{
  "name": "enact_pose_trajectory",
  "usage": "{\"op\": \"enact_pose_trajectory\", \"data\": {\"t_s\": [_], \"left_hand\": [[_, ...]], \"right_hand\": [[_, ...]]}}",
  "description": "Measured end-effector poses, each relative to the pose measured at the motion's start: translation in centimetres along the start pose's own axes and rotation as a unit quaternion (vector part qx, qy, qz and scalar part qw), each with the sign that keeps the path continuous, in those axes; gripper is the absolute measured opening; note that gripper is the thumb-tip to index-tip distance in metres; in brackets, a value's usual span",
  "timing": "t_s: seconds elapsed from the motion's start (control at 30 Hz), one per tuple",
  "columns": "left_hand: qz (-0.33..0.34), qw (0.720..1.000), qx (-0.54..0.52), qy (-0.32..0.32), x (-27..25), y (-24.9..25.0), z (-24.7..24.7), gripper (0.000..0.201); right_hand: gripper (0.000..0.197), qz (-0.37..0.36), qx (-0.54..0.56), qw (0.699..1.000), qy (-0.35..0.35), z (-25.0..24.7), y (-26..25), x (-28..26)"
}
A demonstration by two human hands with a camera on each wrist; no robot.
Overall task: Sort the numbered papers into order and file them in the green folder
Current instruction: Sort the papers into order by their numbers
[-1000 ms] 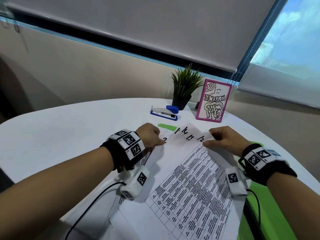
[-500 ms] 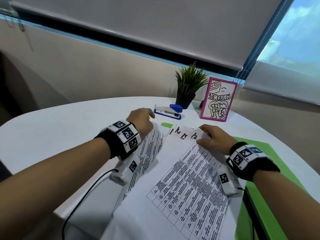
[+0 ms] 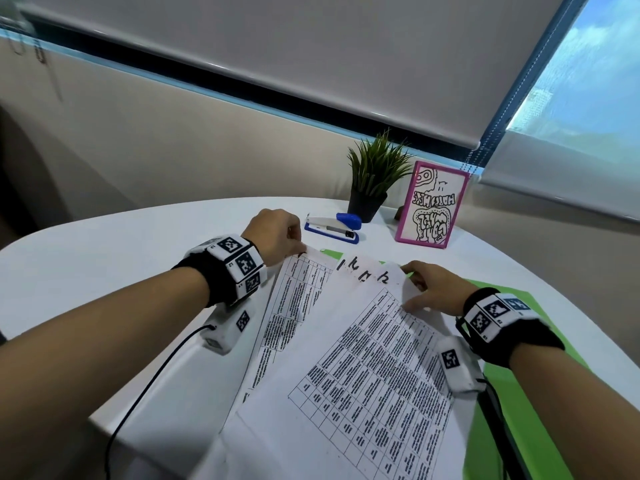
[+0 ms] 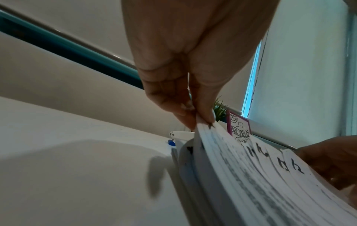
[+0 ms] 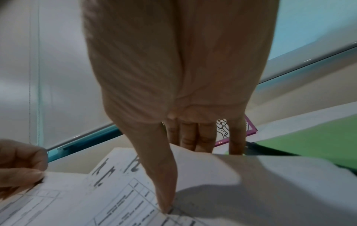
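A fanned stack of printed papers [image 3: 363,358] with handwritten numbers along the far edges lies on the white table. My left hand [image 3: 277,237] pinches the far corner of one sheet [image 4: 204,126], pulled out to the left of the stack. My right hand [image 3: 429,289] holds the stack's far right corner, thumb [image 5: 164,183] on top and fingers [image 5: 189,137] curled behind the edge. The green folder [image 3: 512,303] lies open under and to the right of the papers.
A blue and white stapler [image 3: 332,226], a small potted plant [image 3: 374,178] and a pink-framed picture [image 3: 433,206] stand at the table's far side. Black cables [image 3: 145,382] run from both wrist cameras. The table's near edge is below my left forearm.
My left hand has moved away to the far left, drawing one sheet out from the stack. The right hand has stayed on the stack's far corner.
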State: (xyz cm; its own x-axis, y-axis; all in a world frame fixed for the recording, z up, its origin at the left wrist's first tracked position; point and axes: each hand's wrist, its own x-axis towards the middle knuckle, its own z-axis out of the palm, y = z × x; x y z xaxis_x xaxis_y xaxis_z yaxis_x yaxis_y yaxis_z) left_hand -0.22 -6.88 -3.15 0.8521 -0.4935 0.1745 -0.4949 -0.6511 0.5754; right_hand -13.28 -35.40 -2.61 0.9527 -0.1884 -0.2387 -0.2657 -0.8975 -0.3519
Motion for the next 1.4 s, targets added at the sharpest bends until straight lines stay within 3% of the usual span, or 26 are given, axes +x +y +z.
{"op": "enact_pose_trajectory", "data": {"t_s": [0.13,0.23,0.3,0.37,0.43,0.53,0.6,0.67,0.73,0.8,0.87,0.97,1.03,1.17,1.23,1.3,1.4], "left_hand": [[0.031,0.996,0.080,-0.008,-0.8,0.5,-0.5,0.029],[0.057,0.990,0.128,0.031,-1.1,1.0,-1.0,0.025],[0.094,0.989,0.094,0.063,-1.3,1.5,-1.1,0.024],[0.071,0.996,-0.004,0.055,-1.6,2.0,-1.0,0.021],[-0.014,0.994,-0.099,-0.048,-2.2,1.9,-0.6,0.025],[-0.101,0.961,-0.111,-0.232,-3.2,0.4,-0.3,0.030],[-0.101,0.957,-0.074,-0.261,-3.9,-0.5,-0.2,0.028],[-0.103,0.962,-0.038,-0.248,-4.3,-0.8,-0.3,0.024],[-0.125,0.975,-0.027,-0.182,-4.4,-0.8,-1.0,0.020],[-0.140,0.989,-0.008,-0.045,-3.9,-1.0,-2.5,0.022],[-0.144,0.984,-0.057,0.087,-3.2,-1.3,-4.3,0.025],[-0.111,0.929,-0.290,0.200,-2.1,-1.2,-7.7,0.022],[-0.079,0.891,-0.372,0.247,-1.3,-0.4,-10.2,0.014],[0.009,0.842,-0.478,0.251,-0.9,2.4,-14.8,0.013],[0.021,0.817,-0.526,0.236,-1.0,3.6,-15.7,0.011],[-0.005,0.835,-0.509,0.210,-1.6,4.9,-15.0,0.009],[-0.048,0.919,-0.367,0.138,-2.7,5.3,-11.3,0.013]], "right_hand": [[0.034,0.004,-0.006,1.000,0.007,-0.3,0.1,-0.3],[0.026,-0.011,-0.008,0.999,0.053,-0.6,0.0,-0.5],[0.024,-0.014,-0.032,0.997,0.062,-0.7,-0.1,-0.6],[0.023,-0.019,-0.033,0.997,0.061,-0.7,-0.3,-0.8],[0.025,-0.030,-0.037,0.997,0.068,-0.4,-0.6,-1.1],[0.028,-0.028,-0.057,0.995,0.080,0.3,-1.1,-1.5],[0.028,-0.023,-0.067,0.994,0.081,0.7,-1.3,-1.8],[0.031,-0.021,-0.063,0.994,0.082,0.8,-1.5,-1.8],[0.034,-0.022,-0.056,0.995,0.079,0.9,-1.8,-1.9],[0.034,-0.022,-0.054,0.995,0.080,1.1,-1.9,-2.0],[0.032,-0.021,-0.052,0.995,0.081,1.3,-1.8,-2.1],[0.027,-0.014,-0.055,0.995,0.087,1.5,-1.8,-2.0],[0.028,-0.007,-0.057,0.994,0.092,1.6,-1.7,-1.9],[0.032,-0.007,-0.058,0.993,0.106,1.7,-1.7,-2.0],[0.028,-0.013,-0.055,0.993,0.104,1.6,-1.8,-2.1],[0.029,-0.015,-0.052,0.994,0.099,1.5,-1.6,-1.8],[0.039,-0.016,-0.042,0.993,0.108,1.3,-1.1,-1.3]]}}
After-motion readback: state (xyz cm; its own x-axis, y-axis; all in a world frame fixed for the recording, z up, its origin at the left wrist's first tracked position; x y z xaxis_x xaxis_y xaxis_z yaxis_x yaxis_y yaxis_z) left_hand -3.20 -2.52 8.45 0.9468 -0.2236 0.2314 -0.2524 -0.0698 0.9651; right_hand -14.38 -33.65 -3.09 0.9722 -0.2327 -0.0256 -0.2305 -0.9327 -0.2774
